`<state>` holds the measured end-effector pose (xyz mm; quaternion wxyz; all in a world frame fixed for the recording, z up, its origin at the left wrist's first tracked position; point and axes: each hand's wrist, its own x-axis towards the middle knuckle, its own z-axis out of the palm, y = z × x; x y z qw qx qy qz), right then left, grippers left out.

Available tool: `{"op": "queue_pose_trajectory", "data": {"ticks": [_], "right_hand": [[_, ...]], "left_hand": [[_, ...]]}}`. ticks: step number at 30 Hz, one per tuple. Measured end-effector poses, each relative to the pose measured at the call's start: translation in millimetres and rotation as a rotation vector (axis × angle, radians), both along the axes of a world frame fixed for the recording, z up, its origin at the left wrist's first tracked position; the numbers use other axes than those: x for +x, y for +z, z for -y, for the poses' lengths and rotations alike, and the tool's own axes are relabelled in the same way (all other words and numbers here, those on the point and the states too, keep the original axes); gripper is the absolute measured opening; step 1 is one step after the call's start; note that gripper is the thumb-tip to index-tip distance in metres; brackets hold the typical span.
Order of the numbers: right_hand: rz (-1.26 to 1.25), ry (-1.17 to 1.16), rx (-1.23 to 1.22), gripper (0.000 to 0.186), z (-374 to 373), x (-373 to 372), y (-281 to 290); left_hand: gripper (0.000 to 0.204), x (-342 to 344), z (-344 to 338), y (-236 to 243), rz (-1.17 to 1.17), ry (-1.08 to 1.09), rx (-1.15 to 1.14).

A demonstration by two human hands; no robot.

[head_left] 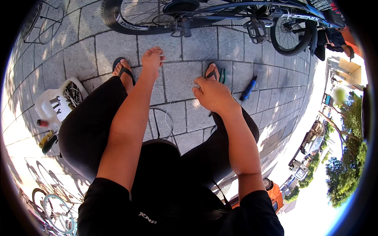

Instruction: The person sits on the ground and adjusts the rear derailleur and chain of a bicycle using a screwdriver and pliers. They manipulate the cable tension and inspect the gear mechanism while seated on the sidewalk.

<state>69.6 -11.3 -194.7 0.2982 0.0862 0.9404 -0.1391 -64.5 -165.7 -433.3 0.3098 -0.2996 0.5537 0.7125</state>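
Observation:
I squat on grey paving stones in front of a blue bicycle (236, 10). My left hand (152, 59) reaches forward toward its rear wheel (138, 15), fingers bunched together; whether they pinch anything is not visible. My right hand (210, 94) is closed near my right foot and pinches a thin silvery cable (195, 83). A loop of thin cable (167, 118) lies on the stones between my knees. The pedal (256, 30) and crank hang just beyond my right hand.
A blue-handled tool (249, 89) and green-handled pliers (223, 74) lie right of my right foot. A white plastic container (51, 104) with wrenches and small tools sits at my left. Another bicycle (55, 212) stands at lower left. An orange object (275, 192) is behind my right elbow.

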Motion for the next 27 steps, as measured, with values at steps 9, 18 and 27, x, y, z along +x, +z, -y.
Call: {"op": "queue_pose_trajectory", "data": {"ticks": [9,18,27], "right_hand": [[-0.029,-0.051,-0.087,0.037,9.8,-9.2,43.0],[-0.728,-0.999,-0.281,0.035,-218.0,107.0,-33.3],[-0.146,-2.44,-0.711,0.027,-147.5,331.6,-310.3]], "left_hand": [[0.036,54.4,15.4,229.6,-0.462,0.112,0.245],[0.044,9.3,172.4,308.4,-0.949,-0.035,-0.264],[0.052,-10.2,130.0,310.3,-0.851,-0.099,-0.152]]}}
